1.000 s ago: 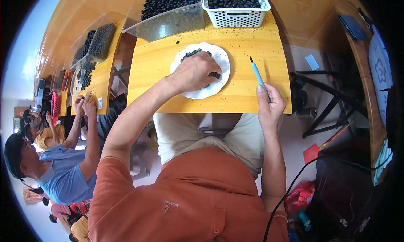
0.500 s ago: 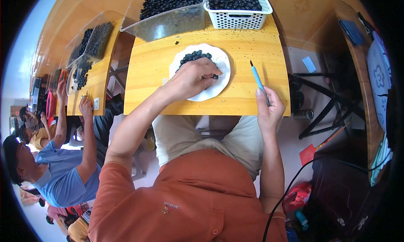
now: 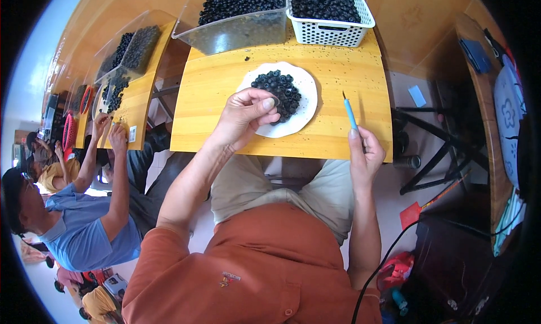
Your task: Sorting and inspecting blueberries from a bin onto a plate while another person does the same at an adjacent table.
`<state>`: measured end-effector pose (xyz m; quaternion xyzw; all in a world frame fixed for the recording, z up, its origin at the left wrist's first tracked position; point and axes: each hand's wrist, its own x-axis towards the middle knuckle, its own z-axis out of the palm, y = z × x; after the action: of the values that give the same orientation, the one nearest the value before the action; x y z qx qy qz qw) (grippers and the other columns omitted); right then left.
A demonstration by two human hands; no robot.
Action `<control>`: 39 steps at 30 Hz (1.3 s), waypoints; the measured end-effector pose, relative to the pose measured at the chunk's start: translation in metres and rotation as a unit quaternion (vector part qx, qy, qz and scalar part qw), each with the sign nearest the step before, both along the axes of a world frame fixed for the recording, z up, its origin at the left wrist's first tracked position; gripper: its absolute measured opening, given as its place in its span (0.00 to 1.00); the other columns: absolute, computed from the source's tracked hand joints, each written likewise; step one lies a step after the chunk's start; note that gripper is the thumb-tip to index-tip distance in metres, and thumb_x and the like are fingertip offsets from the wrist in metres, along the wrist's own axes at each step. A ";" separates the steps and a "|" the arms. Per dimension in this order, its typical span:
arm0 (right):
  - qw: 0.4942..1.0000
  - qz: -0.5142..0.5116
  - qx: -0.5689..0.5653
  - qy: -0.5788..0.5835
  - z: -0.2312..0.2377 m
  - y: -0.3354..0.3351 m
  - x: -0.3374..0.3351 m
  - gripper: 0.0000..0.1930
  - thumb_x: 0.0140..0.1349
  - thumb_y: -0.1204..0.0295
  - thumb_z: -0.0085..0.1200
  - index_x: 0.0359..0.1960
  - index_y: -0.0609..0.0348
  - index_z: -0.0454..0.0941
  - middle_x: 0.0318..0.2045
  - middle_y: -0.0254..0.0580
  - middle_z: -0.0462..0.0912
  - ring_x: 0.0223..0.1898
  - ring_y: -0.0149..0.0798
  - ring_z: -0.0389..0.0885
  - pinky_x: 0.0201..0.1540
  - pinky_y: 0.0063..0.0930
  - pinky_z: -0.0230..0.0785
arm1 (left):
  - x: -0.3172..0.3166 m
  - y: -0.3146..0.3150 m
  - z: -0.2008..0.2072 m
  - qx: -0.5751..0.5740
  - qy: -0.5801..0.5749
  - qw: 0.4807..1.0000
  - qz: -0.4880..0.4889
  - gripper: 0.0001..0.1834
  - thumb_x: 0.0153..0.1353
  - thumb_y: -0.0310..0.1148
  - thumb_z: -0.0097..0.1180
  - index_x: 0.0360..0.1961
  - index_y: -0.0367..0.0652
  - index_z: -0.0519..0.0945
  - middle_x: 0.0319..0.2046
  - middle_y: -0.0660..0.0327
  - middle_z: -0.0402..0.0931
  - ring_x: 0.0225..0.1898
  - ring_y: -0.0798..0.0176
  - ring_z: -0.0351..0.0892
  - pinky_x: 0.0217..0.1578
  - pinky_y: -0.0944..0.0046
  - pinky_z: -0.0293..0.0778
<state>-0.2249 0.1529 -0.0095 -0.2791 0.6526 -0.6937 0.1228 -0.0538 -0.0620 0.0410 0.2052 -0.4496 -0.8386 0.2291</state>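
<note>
Your left hand (image 3: 239, 116) pinched narrowly by the plate (image 3: 308, 93), contents unclear; your right hand (image 3: 367, 155) gripped a blue tool (image 3: 349, 114) tip-forward, open table (image 3: 332, 140) leftward, near edge beneath.

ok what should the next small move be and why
Perhaps bring the blue pointed tool in the right hand across to the left hand, which appears to pinch one dark round piece over the white plate, while the tool's tip is apart, over the table.
</note>
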 end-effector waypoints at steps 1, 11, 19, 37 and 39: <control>1.000 0.003 -0.012 -0.023 0.004 -0.001 0.006 0.14 0.64 0.68 0.60 0.41 0.71 0.79 0.27 0.31 0.79 0.29 0.20 0.71 0.31 0.15 0.64 | 0.002 0.002 -0.002 0.047 0.024 0.998 0.016 0.06 0.62 0.25 0.59 0.41 0.39 0.81 0.38 0.55 0.81 0.35 0.67 0.83 0.39 0.66 0.85; 0.991 0.126 0.020 0.028 0.038 -0.009 0.055 0.12 0.62 0.69 0.61 0.40 0.68 0.80 0.21 0.33 0.78 0.23 0.22 0.71 0.26 0.19 0.65 | 0.012 0.026 -0.005 0.170 0.085 0.981 0.036 0.11 0.65 0.30 0.56 0.48 0.39 0.77 0.40 0.53 0.78 0.35 0.68 0.82 0.40 0.66 0.85; 0.986 0.146 0.008 0.081 0.034 -0.017 0.065 0.12 0.62 0.68 0.61 0.40 0.67 0.80 0.23 0.41 0.80 0.22 0.28 0.76 0.25 0.24 0.68 | 0.017 0.040 0.000 0.142 0.088 0.986 0.024 0.13 0.65 0.29 0.56 0.49 0.38 0.77 0.43 0.53 0.77 0.38 0.68 0.80 0.43 0.65 0.84; 0.984 0.118 -0.016 0.129 0.039 -0.014 0.068 0.11 0.60 0.71 0.62 0.39 0.67 0.79 0.22 0.44 0.79 0.20 0.33 0.77 0.23 0.26 0.67 | 0.020 0.053 -0.002 0.166 0.156 0.974 -0.001 0.08 0.65 0.27 0.55 0.45 0.42 0.76 0.41 0.58 0.79 0.39 0.66 0.81 0.43 0.63 0.84; 0.983 0.124 -0.012 0.132 0.040 -0.012 0.066 0.11 0.60 0.71 0.63 0.40 0.67 0.79 0.22 0.44 0.79 0.20 0.32 0.77 0.23 0.25 0.67 | 0.021 0.053 0.000 0.166 0.146 0.975 0.005 0.10 0.64 0.27 0.57 0.46 0.41 0.76 0.41 0.57 0.77 0.39 0.66 0.80 0.43 0.63 0.84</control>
<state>-0.1586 0.1406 0.0306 -0.4487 0.6147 -0.6379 0.1174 -0.0331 -0.0089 0.0410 0.1180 -0.2653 -0.9212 0.2590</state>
